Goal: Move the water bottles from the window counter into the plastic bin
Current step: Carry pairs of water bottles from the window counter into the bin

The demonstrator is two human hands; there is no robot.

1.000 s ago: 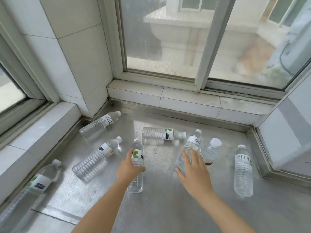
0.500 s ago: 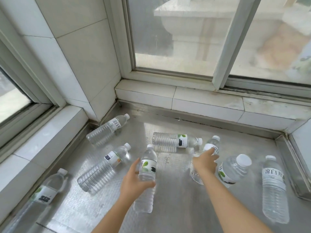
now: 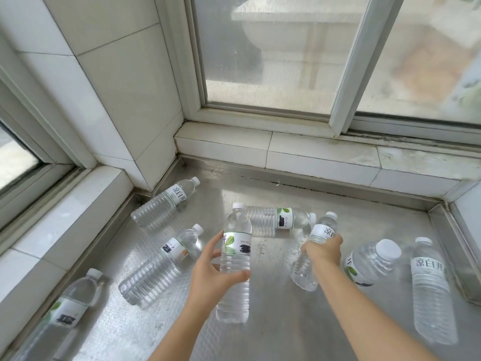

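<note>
Several clear water bottles with white caps lie on the steel window counter [image 3: 286, 321]. My left hand [image 3: 210, 272] is wrapped around the middle bottle [image 3: 234, 261], whose label shows a green leaf. My right hand [image 3: 324, 250] grips a second bottle [image 3: 316, 246] just to the right, its cap pointing up and away. Loose bottles lie at the back left [image 3: 166, 201], centre left [image 3: 161, 264], near left [image 3: 73, 300], behind my hands [image 3: 278, 220], and two at the right [image 3: 369, 261] [image 3: 429, 290]. No plastic bin is in view.
White tiled ledges [image 3: 312, 155] and window frames [image 3: 346, 66] border the counter at the back and left. A raised steel rim [image 3: 453, 246] closes the right side.
Both hands have closed on their bottles. The left bottle has risen and tipped more upright; the right hand has slid down around its bottle. The view has moved closer.
</note>
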